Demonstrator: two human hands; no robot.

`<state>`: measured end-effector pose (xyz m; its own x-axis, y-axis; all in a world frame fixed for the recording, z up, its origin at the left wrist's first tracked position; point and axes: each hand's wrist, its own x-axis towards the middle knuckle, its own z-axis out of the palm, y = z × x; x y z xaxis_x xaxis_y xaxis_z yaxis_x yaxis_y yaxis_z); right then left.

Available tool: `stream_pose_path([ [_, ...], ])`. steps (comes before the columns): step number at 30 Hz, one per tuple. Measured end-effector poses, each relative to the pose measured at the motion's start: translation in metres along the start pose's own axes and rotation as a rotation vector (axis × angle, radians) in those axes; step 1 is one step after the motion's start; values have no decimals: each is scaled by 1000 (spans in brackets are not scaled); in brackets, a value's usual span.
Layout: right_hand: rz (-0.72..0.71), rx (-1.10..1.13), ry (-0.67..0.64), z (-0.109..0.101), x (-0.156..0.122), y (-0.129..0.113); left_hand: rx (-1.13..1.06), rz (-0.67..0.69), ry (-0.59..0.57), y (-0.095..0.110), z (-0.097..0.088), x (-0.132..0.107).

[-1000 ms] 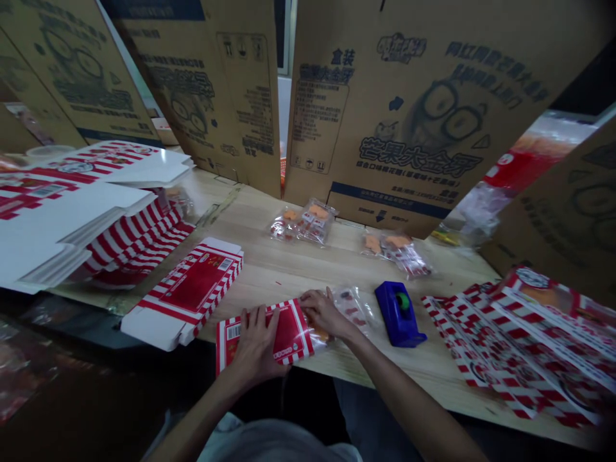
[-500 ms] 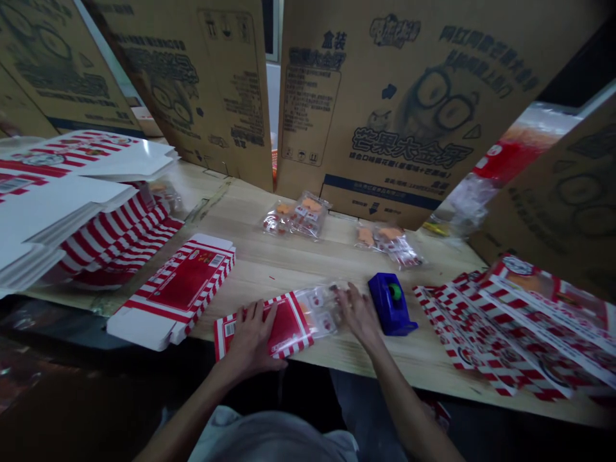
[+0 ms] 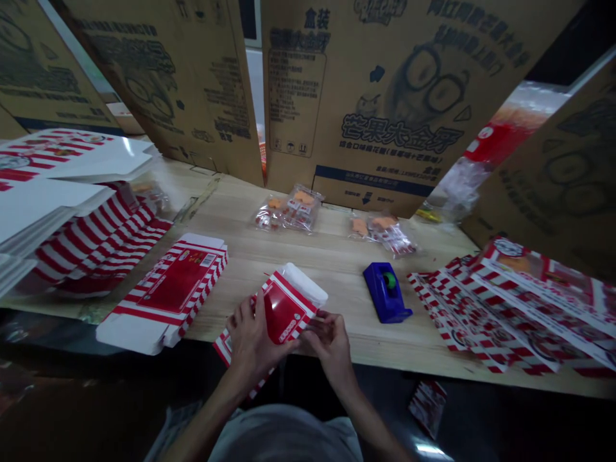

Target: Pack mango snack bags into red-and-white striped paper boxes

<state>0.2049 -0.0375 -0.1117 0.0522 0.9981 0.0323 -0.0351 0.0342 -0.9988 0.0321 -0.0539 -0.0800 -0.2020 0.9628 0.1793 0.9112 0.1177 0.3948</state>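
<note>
A small red and white striped carton (image 3: 283, 307) is tilted up off the wooden table (image 3: 337, 269) at its front edge, with its open white end pointing away from me. My left hand (image 3: 251, 340) grips it from the left side and underneath. My right hand (image 3: 331, 340) holds its right edge, fingers closed on it. The clear packet seen earlier is not visible outside the carton.
A flat striped carton (image 3: 168, 292) lies left, beside a tall stack of flat cartons (image 3: 72, 212). Two clear snack packets (image 3: 289, 210) (image 3: 382, 232) lie further back. A blue tape dispenser (image 3: 386, 292) stands right, next to more flat cartons (image 3: 510, 301). Large cardboard boxes (image 3: 385, 96) wall the back.
The clear packet that lay at the carton's mouth has gone out of sight. Both hands lifted the carton off the table and tilted it up; my right hand came back from beside the dispenser.
</note>
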Motion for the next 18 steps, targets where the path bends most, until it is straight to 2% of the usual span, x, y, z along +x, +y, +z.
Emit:
stream_pose_path([
  [3, 103, 172, 9, 4, -6, -4, -309, 42, -51, -11, 7, -11],
  [7, 198, 231, -26, -11, -5, -2, -904, -30, -302, -32, 13, -17],
  [9, 194, 214, -70, -21, -8, 3, -1157, -81, -430, -35, 13, -18],
  [11, 172, 178, -116, -30, -12, 8, -1337, -73, -503, -35, 12, -19],
  [13, 146, 115, -147, -35, -17, 13, -1430, -30, -553, -35, 11, -21],
  [15, 95, 1, -153, -39, -20, 15, -1422, 21, -602, -35, 12, -21],
  [18, -19, -216, -187, -40, -21, 16, -1206, 96, -589, -38, 15, -19],
])
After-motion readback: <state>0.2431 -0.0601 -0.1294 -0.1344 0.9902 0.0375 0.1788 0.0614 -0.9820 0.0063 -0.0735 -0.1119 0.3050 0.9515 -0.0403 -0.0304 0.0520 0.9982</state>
